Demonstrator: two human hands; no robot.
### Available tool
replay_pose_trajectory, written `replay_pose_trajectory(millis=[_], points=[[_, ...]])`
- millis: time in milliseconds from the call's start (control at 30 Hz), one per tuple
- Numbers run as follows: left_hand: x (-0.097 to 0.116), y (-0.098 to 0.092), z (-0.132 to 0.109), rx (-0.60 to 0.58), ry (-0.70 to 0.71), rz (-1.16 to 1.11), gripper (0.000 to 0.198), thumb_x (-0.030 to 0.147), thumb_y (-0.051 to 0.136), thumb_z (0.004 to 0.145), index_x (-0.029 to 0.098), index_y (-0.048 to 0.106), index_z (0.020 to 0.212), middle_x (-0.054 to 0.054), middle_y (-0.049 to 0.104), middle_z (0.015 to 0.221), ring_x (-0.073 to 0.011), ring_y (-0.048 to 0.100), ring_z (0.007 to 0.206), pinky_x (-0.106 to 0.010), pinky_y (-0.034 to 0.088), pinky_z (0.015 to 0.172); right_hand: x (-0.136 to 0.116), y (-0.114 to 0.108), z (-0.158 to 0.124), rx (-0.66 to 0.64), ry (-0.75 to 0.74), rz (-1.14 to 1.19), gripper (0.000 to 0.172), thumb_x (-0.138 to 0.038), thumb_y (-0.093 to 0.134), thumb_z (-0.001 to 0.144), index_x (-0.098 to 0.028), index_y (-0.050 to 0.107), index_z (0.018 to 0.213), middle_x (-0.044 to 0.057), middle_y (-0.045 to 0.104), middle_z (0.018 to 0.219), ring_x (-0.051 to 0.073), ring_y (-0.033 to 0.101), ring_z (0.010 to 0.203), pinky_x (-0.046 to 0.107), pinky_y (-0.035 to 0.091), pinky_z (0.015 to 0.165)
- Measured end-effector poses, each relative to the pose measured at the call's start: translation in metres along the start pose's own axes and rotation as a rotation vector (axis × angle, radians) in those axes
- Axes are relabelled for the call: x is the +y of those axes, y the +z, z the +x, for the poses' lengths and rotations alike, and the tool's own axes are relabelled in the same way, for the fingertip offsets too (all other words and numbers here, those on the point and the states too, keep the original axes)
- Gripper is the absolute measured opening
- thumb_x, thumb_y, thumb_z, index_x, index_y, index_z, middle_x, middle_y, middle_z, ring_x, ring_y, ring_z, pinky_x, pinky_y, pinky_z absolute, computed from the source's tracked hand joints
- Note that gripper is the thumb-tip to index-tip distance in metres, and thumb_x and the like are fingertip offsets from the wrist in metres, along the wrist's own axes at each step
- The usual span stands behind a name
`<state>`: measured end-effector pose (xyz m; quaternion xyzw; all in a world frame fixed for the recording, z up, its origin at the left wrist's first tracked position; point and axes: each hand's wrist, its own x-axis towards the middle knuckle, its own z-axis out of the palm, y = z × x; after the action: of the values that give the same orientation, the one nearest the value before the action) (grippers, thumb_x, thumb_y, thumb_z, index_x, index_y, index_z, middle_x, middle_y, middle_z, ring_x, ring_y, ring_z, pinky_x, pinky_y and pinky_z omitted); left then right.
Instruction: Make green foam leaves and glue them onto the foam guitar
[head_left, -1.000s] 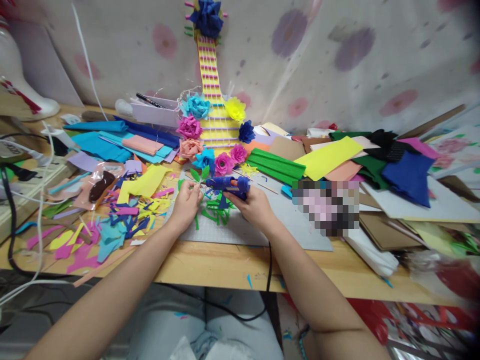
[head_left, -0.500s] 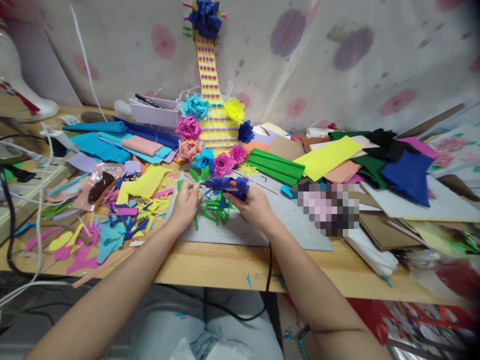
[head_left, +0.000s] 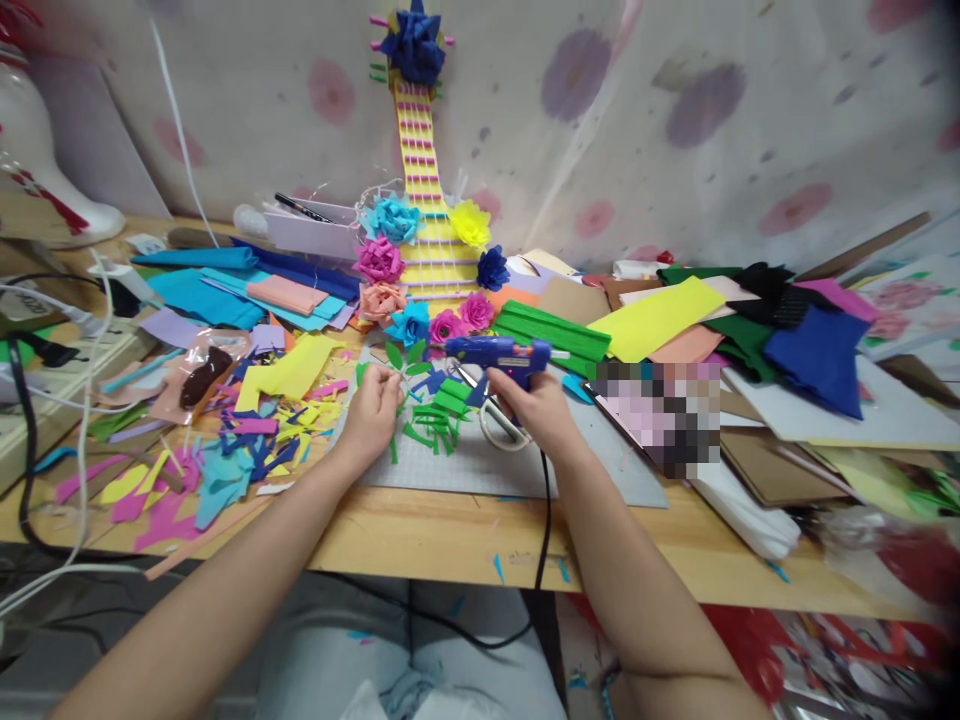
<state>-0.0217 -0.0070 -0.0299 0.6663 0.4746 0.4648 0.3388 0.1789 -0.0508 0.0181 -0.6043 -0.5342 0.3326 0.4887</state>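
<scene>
My left hand is closed in a pinch on a sprig of green paper leaves, whose tips stick out above the fingers. My right hand grips a blue glue gun from below. The gun's nozzle points left, a short way from the left hand, and a white glue stick shows at its back end. White-handled scissors lie under the right hand, partly covered. Green paper strips are scattered on the grey cutting mat between the hands.
A yellow paper guitar edged with crepe flowers leans at the back. Paper scraps cover the left of the table. Folded crepe paper and a partly blurred phone lie right. The gun's black cord drops over the front edge.
My right hand has drawn the glue gun rightward, away from the leaves. The scissors beneath have come into sight. My left hand has stayed nearly in place.
</scene>
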Motion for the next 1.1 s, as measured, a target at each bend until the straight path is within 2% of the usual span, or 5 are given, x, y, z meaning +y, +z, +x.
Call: replay_pose_trajectory(millis=[100, 200, 467, 733, 1100], points=[[-0.001, -0.014, 0.002, -0.047, 0.341, 0.488, 0.008, 0.023, 0.039, 0.085, 0.019, 0.044, 0.081, 0.001, 0.051, 0.061, -0.0124, 0.048, 0.051, -0.024, 0.031, 0.048, -0.002, -0.02, 0.004, 0.034, 0.045, 0.242, 0.039, -0.055, 0.057, 0.07, -0.018, 0.048, 0.063, -0.005, 0.043, 0.043, 0.006, 0.036, 0.037, 0.021, 0.027, 0.038], [0.0, -0.032, 0.009, -0.095, 0.755, 0.758, 0.007, 0.017, 0.042, 0.083, 0.018, 0.046, 0.077, 0.001, 0.051, 0.056, -0.0136, 0.05, 0.052, -0.024, 0.03, 0.048, -0.001, -0.038, 0.006, 0.037, 0.038, 0.336, 0.039, -0.056, 0.058, 0.067, -0.019, 0.047, 0.067, -0.004, 0.047, 0.049, 0.006, 0.037, 0.039, 0.02, 0.027, 0.037], [0.028, -0.061, 0.023, -0.273, 1.395, 1.013, 0.008, 0.012, 0.044, 0.082, 0.018, 0.049, 0.079, 0.002, 0.058, 0.063, -0.0112, 0.052, 0.055, -0.023, 0.033, 0.047, 0.0, -0.037, -0.002, -0.305, 0.091, -0.03, 0.038, -0.052, 0.063, 0.063, -0.015, 0.054, 0.06, -0.002, 0.049, 0.049, 0.007, 0.04, 0.043, 0.021, 0.031, 0.042], [0.034, -0.059, 0.024, -0.439, 1.484, 0.923, 0.011, 0.009, 0.042, 0.082, 0.018, 0.049, 0.082, 0.0, 0.058, 0.065, -0.0114, 0.052, 0.059, -0.024, 0.034, 0.049, -0.001, -0.027, -0.005, -0.411, -0.013, -0.052, 0.038, -0.047, 0.066, 0.062, -0.014, 0.065, 0.081, 0.002, 0.062, 0.072, 0.013, 0.053, 0.065, 0.025, 0.044, 0.062], [0.037, -0.058, 0.024, -0.588, 1.241, 0.834, 0.02, 0.011, 0.037, 0.084, 0.021, 0.052, 0.076, 0.001, 0.055, 0.06, -0.0116, 0.049, 0.057, -0.024, 0.03, 0.049, -0.004, -0.023, -0.007, -0.463, -0.047, -0.087, 0.037, -0.049, 0.064, 0.064, -0.014, 0.063, 0.075, -0.001, 0.053, 0.062, 0.009, 0.043, 0.055, 0.021, 0.036, 0.052]])
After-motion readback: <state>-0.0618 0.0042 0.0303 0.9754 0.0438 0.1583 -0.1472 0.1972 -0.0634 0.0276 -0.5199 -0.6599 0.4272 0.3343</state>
